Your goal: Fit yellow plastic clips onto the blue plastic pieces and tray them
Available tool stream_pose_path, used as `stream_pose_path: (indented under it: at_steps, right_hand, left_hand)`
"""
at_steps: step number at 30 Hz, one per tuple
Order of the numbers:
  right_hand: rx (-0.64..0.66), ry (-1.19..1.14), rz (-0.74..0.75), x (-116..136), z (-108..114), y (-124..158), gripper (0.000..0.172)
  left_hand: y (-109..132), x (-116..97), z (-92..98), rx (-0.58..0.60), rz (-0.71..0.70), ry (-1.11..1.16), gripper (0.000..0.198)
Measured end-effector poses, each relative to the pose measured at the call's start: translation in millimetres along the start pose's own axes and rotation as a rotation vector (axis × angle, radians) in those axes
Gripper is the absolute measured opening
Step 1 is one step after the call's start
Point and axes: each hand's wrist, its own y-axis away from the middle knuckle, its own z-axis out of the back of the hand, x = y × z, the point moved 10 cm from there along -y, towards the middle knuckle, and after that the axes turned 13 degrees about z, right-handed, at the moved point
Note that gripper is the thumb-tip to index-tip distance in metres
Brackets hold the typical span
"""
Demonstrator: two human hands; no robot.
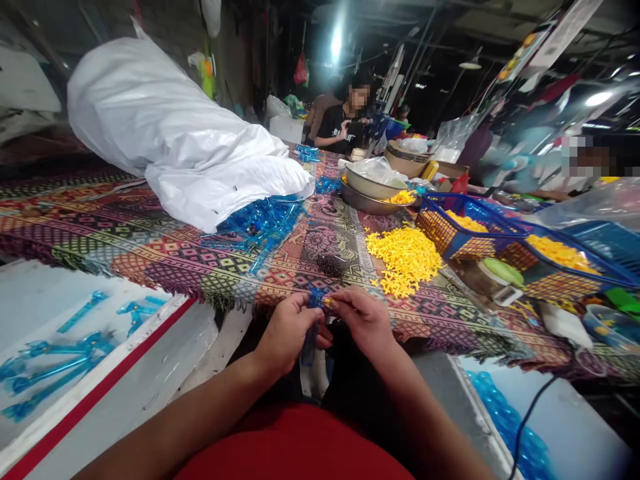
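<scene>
My left hand (286, 333) is closed round a blue clear plastic piece (309, 347) that hangs down from it at the near edge of the patterned tablecloth (150, 247). My right hand (364, 319) pinches the top of the same piece, with a small yellow part (327, 301) at its fingertips. Both hands meet just in front of my red shirt. A pile of small yellow parts (404, 259) lies on the cloth beyond my right hand. A heap of blue plastic pieces (260, 223) spills from under a big white sack (170, 133).
A white box (75, 347) at the left holds several finished blue pieces. Blue baskets (500, 233) with yellow parts stand at the right, metal bowls (373, 190) behind the pile. A small dark heap (330, 265) lies mid-cloth. A person in black sits at the far end.
</scene>
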Motion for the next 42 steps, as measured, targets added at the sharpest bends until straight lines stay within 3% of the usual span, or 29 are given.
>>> stream_pose_path:
  at_steps: [4, 9, 15, 19, 25, 32, 35, 39, 42]
  right_hand:
    - [-0.002, 0.030, 0.179, 29.1, -7.9, -2.4, 0.012]
    - [0.085, 0.111, 0.314, 46.8, -10.1, -0.7, 0.016]
    - [0.042, 0.134, 0.319, 50.5, -7.1, -2.5, 0.015]
    - [0.089, 0.197, 0.389, 53.1, -16.4, -0.1, 0.017]
    - [0.145, 0.145, 0.451, 49.8, -25.1, 4.4, 0.034]
    - [0.114, 0.077, 0.375, 44.0, -32.9, 3.9, 0.040]
    - [0.081, 0.069, 0.278, 25.8, -25.6, 2.9, 0.033]
    - [-0.026, 0.218, 0.053, -33.3, 12.5, 8.5, 0.017]
    - [0.055, 0.381, -0.036, -70.8, 24.2, 13.9, 0.020]
  left_hand:
    - [10.8, 2.8, -3.1, -0.032, -0.011, -0.066, 0.016]
    - [21.1, -0.4, -3.3, -0.046, -0.017, -0.111, 0.012]
    - [24.0, -3.1, -7.1, -0.011, -0.023, -0.107, 0.016]
    - [22.2, -1.6, -1.9, -0.056, -0.048, -0.125, 0.011]
    - [14.1, -1.0, 8.2, -0.085, -0.052, -0.155, 0.005]
    - [4.7, -4.1, 9.6, -0.065, -0.095, -0.277, 0.021]
    - [0.9, -1.1, 17.4, -0.085, -0.049, -0.231, 0.022]
    - [-2.3, -12.1, 32.3, -0.117, -0.035, -0.117, 0.022]
    - [-5.8, -24.6, 42.0, -0.147, -0.062, -0.065, 0.021]
